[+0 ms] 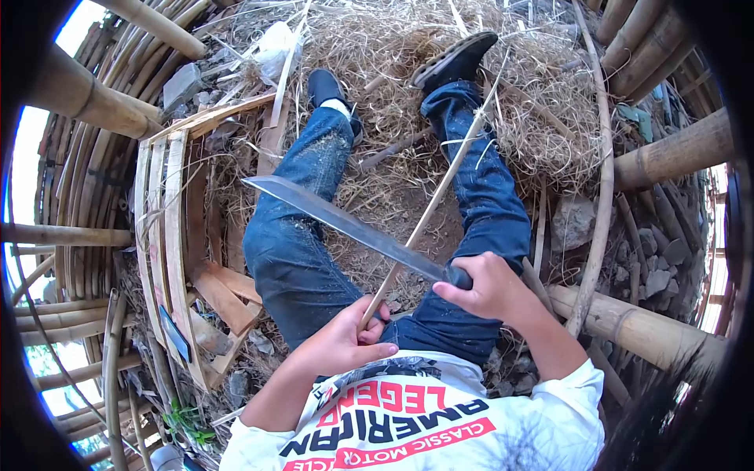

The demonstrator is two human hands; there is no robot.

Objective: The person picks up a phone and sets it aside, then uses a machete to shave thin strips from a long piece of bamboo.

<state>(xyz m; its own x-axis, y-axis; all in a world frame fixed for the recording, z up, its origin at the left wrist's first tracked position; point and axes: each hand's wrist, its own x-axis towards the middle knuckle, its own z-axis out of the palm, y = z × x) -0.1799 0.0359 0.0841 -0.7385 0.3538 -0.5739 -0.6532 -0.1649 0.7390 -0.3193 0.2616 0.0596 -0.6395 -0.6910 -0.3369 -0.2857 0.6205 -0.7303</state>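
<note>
My right hand (493, 292) is closed round the dark handle of a machete (338, 218). Its long blade points up and to the left, crossing a bamboo strip (444, 184) in this view. The lower end of that strip is in my left hand (351, 336), its fingers wrapped round it near my lap. From there the strip slants up to the right, over my leg, and a frayed node shows near its far part. Both legs, in jeans (294, 251) dusted with shavings, are stretched out on either side of the bare soil.
A wooden slat crate (174, 259) stands at the left, with a phone (174, 334) on its side. Dry shavings (542, 118) cover the ground around my feet. Bamboo poles (640, 326) and rocks (577, 222) lie on the right. A plastic bag (276, 51) rests at the upper left.
</note>
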